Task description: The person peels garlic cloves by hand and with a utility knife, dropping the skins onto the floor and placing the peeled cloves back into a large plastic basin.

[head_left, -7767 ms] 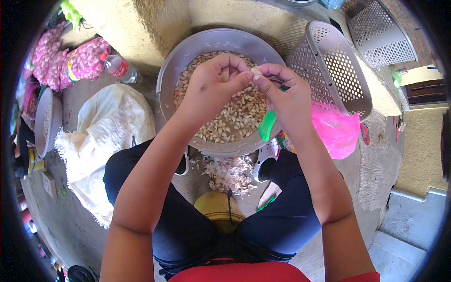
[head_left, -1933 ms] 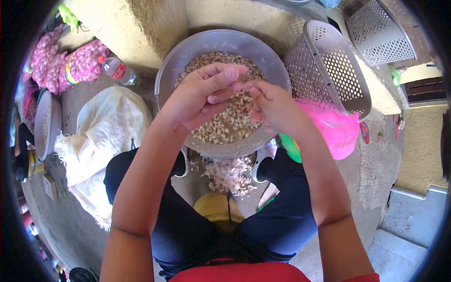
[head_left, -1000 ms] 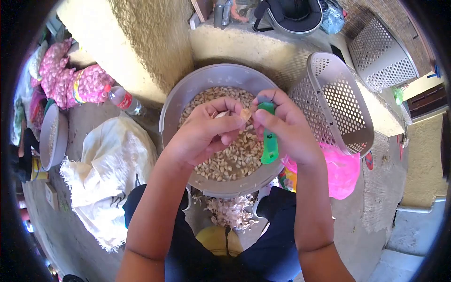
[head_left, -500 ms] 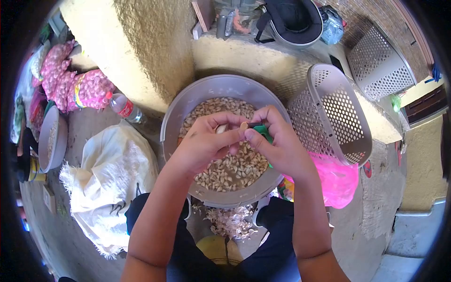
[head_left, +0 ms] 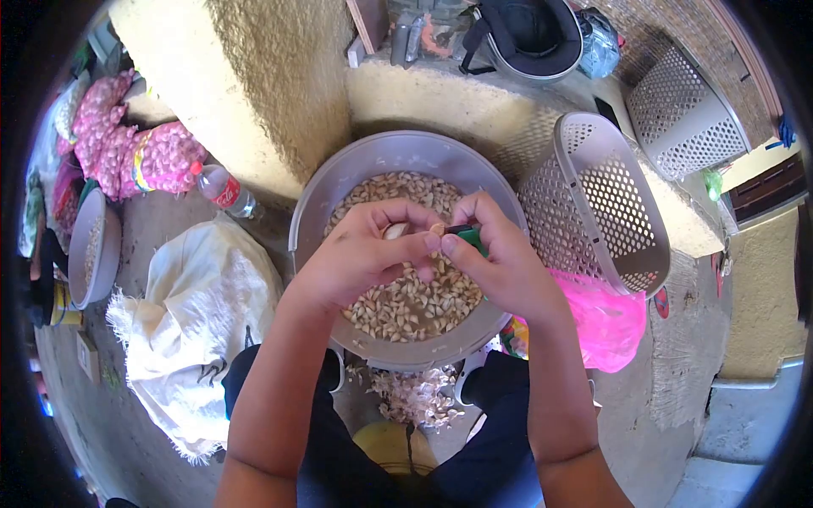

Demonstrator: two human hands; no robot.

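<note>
Over a large grey basin (head_left: 406, 148), my two hands meet at the fingertips. My left hand (head_left: 351, 254) is closed around a pale garlic clove (head_left: 395, 231). My right hand (head_left: 511, 258) grips a small knife with a green handle (head_left: 471, 238), its dark blade pointing toward the left fingertips. Between the fingertips is a small tan piece (head_left: 437, 229), too small to make out fully. Many loose garlic cloves (head_left: 415, 309) lie in water in the basin below, partly hidden by my hands.
Papery peelings (head_left: 415, 396) lie on the floor between my feet. A white woven sack (head_left: 203, 313) and a cola bottle (head_left: 224, 193) stand left, near pink net bags of garlic (head_left: 165, 161). On the right are a perforated basket (head_left: 593, 199) and a pink plastic bag (head_left: 597, 326).
Both hands stay over the basin with the knife and clove. The fingers shift only slightly, and the view moves a little.
</note>
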